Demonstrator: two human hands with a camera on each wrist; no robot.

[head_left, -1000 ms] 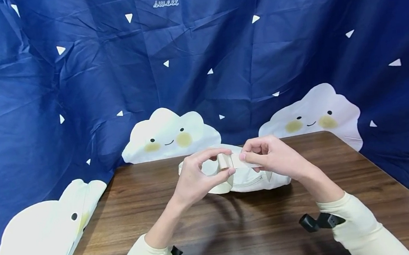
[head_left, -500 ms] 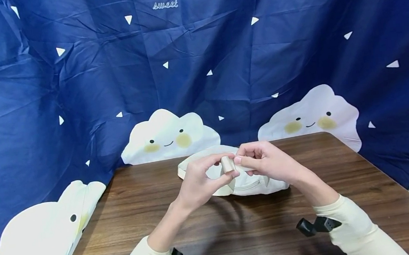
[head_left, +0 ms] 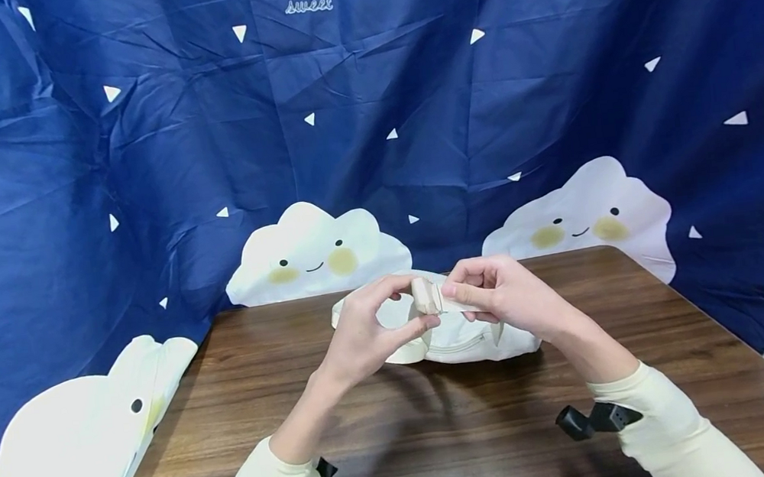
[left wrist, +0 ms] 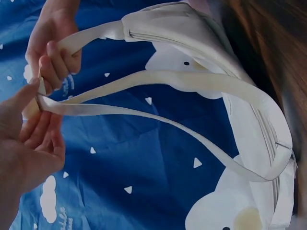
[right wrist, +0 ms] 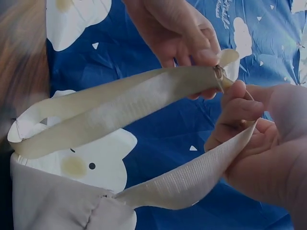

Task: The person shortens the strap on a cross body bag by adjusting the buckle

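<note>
A white zippered fabric bag [head_left: 475,346] lies near the table's back edge, partly behind both hands. My left hand [head_left: 364,336] pinches a folded loop [head_left: 424,296] of the bag's cream strap [left wrist: 168,78] between thumb and fingers, above the bag. Close on its right, my right hand [head_left: 508,297] pinches the strap between thumb and curled fingers. A thin slider [right wrist: 219,79] shows on the strap between the two hands in the right wrist view. From my right hand, a strap length [right wrist: 182,187] runs down to the bag's end.
The dark wooden table [head_left: 246,405] extends below and beside the bag. Behind it hangs a blue curtain [head_left: 372,132] with white triangles and smiling clouds. Black wrist cameras [head_left: 596,419] sit on the cream sleeves.
Half a second ago my right fingers met the folded loop; now a short strap span shows between them. The loop has turned slightly in my left fingers, and both hands have shifted a little.
</note>
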